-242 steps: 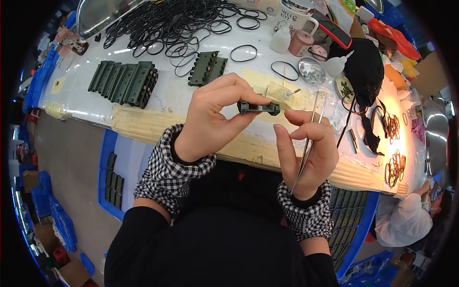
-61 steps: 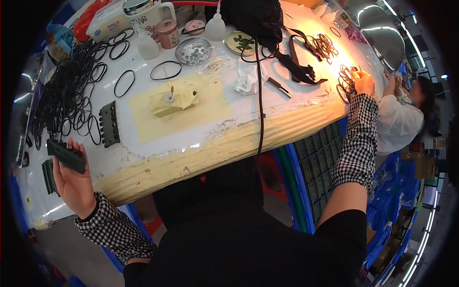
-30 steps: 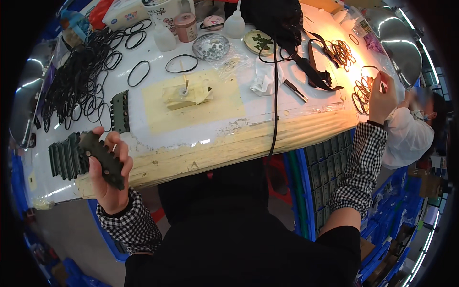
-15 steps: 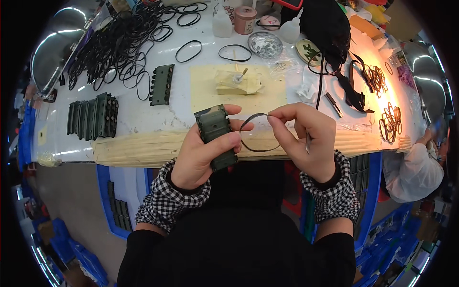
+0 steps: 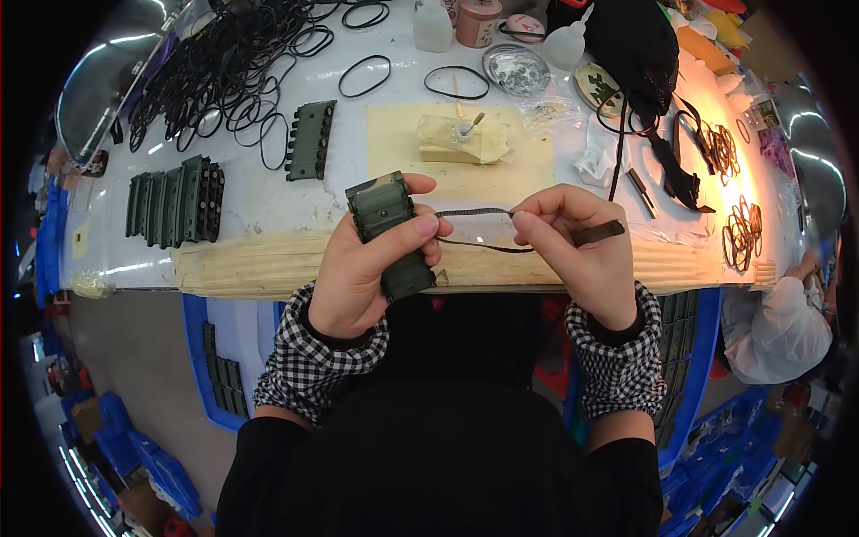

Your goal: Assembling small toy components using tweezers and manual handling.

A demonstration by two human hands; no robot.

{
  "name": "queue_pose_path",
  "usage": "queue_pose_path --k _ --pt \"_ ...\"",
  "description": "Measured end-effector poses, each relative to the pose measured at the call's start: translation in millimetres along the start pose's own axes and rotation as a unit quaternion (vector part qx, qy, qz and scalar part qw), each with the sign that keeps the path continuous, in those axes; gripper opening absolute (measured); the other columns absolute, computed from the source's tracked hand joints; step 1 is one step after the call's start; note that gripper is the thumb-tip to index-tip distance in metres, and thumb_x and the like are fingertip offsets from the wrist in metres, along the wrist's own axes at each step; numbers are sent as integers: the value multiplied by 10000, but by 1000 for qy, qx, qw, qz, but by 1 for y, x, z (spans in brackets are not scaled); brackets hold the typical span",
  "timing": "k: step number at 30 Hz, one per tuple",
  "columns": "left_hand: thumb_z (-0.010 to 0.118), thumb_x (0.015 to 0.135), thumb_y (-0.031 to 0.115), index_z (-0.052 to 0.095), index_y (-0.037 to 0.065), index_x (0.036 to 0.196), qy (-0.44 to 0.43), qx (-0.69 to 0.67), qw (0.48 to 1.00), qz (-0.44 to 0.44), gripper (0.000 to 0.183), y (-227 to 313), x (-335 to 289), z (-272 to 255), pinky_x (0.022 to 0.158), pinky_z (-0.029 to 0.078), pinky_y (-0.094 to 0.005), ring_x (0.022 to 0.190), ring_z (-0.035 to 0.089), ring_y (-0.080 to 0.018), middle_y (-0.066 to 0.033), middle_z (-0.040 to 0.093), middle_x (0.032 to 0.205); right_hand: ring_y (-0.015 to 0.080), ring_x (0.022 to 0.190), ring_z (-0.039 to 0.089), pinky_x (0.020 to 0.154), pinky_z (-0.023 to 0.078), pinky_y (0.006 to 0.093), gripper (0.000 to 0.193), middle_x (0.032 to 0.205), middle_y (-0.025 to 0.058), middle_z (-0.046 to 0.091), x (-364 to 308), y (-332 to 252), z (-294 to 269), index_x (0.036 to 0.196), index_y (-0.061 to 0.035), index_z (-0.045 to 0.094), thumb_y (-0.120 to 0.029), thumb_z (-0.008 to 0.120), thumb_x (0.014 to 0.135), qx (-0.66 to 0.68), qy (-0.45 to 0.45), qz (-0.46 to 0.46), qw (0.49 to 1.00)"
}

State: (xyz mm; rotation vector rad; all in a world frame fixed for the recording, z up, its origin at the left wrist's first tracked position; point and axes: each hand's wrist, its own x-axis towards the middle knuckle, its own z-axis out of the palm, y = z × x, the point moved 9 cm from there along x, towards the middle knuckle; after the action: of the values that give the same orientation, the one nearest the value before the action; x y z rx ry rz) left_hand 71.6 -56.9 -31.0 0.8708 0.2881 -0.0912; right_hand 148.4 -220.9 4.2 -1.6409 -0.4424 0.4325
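Observation:
My left hand (image 5: 351,273) is closed around a dark green, ribbed plastic part (image 5: 380,208), held tilted over the bench's front edge. From that hand's fingertips a thin black toothed belt loop (image 5: 474,212) stretches across to my right hand (image 5: 586,255). The thumb and forefinger of my right hand pinch the loop's far end. A dark, slim stick-like tool (image 5: 601,232) also lies within the right hand's curled fingers; its inner end is hidden. Beyond my left hand, a similar green part (image 5: 310,140) rests on the bench, and several more (image 5: 174,204) stand in a row at left.
A tangled heap of black loops (image 5: 224,72) covers the back left. A taped block (image 5: 461,141) sits mid-bench; a dish (image 5: 516,70), squeeze bottle (image 5: 565,46) and black bag (image 5: 631,54) are behind. Blue trays (image 5: 192,349) sit below the edge. A co-worker's sleeve (image 5: 777,331) shows at right.
The loop has gone from a rounded shape to a narrow, drawn-out one between my hands. The dark tool in my right hand now shows more clearly. Both hands appear slightly higher in view.

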Motion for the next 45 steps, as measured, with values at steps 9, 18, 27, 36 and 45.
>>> queue_pose_path --k 9,18,27,36,45 --pt "608 931 107 489 36 1238 -2 -11 1000 -22 337 -3 -3 5 718 487 -279 766 570 -121 -90 626 902 72 736 640 621 464 170 160 825 68 690 -2 5 13 990 70 659 -65 645 903 69 -44 19 996" --pt "633 922 113 504 32 1186 -66 109 992 19 304 4 -6 22 712 499 -245 783 601 -108 -102 662 915 160 891 677 791 519 249 210 941 133 697 -7 5 12 1088 73 614 -4 629 893 56 -61 45 996" --pt "622 923 91 503 42 1157 -89 149 984 42 266 7 -10 25 688 500 -237 794 612 -104 -105 674 916 167 985 671 815 525 228 297 1025 157 688 -7 -4 17 1180 74 588 -31 630 905 151 -67 37 986" --pt "607 929 82 500 33 1154 -91 150 983 56 254 8 -11 23 713 504 -241 802 614 -107 -114 676 925 166 958 664 787 517 220 299 1030 159 686 -6 -4 19 1184 73 587 -16 627 901 164 -60 39 984" --pt "609 925 85 507 27 1126 -125 134 982 44 233 8 -8 19 711 516 -255 772 614 -113 -117 674 920 -7 478 315 463 275 162 395 1056 90 698 -23 -44 8 1192 -9 619 32 658 801 -101 19 -136 985"
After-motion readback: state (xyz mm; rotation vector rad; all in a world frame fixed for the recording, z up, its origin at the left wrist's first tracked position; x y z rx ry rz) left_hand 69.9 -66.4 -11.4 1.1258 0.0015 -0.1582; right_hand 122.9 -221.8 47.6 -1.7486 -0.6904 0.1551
